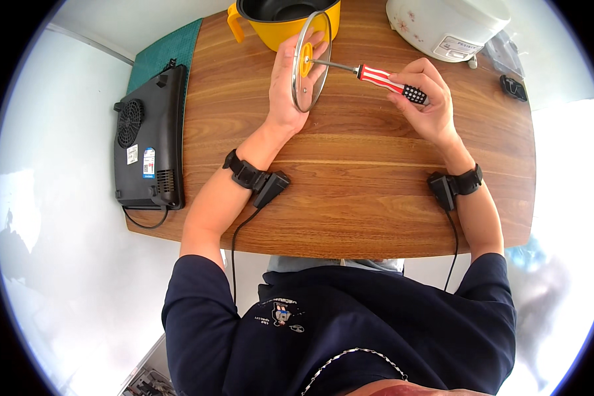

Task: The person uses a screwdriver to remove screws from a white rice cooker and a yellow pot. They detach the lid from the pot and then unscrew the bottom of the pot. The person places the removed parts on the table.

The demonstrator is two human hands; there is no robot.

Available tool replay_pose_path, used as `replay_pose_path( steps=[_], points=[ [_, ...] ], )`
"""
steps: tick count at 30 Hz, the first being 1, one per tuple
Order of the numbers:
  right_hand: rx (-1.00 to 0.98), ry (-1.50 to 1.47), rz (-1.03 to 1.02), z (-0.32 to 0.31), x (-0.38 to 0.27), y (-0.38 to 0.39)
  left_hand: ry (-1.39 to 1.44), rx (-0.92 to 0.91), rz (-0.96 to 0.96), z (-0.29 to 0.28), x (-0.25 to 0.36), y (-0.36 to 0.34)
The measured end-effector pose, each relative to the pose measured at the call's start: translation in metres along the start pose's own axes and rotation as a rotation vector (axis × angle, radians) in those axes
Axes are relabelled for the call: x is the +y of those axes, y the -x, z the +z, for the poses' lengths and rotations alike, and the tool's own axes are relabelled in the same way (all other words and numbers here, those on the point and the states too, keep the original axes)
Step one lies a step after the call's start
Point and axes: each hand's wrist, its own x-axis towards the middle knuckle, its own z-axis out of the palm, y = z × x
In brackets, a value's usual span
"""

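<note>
My left hand (287,99) holds a glass pot lid (319,78) on edge above the table, its fingers behind the glass. At the lid's centre is a yellow round piece (306,60). My right hand (432,99) grips a screwdriver (379,77) by its red, white and black patterned handle, with stars at the butt end. Its metal shaft runs left, and the tip meets the middle of the yellow piece. The screw itself is too small to make out.
A yellow pot (272,33) with a dark inside stands behind the lid. A white flowered rice cooker (429,30) is at far right, near a small black object (513,88). An upturned black cooktop (168,125) and green mat (178,49) lie left. Cables hang from both wrist straps.
</note>
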Motion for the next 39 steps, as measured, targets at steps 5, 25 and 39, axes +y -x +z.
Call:
replay_pose_path(
  steps=[5, 25, 39],
  points=[
    [0.151, -0.623, 0.382, 0.014, 0.004, 0.011, 0.012, 0.017, 0.002, 0.001, -0.002, 0.000],
    [0.075, -0.462, 0.443, 0.007, 0.007, 0.007, 0.022, -0.027, -0.012, -0.001, -0.001, 0.001],
    [0.055, -0.216, 0.243, 0.007, -0.004, 0.005, 0.041, -0.021, 0.004, -0.001, 0.003, 0.000]
  ],
)
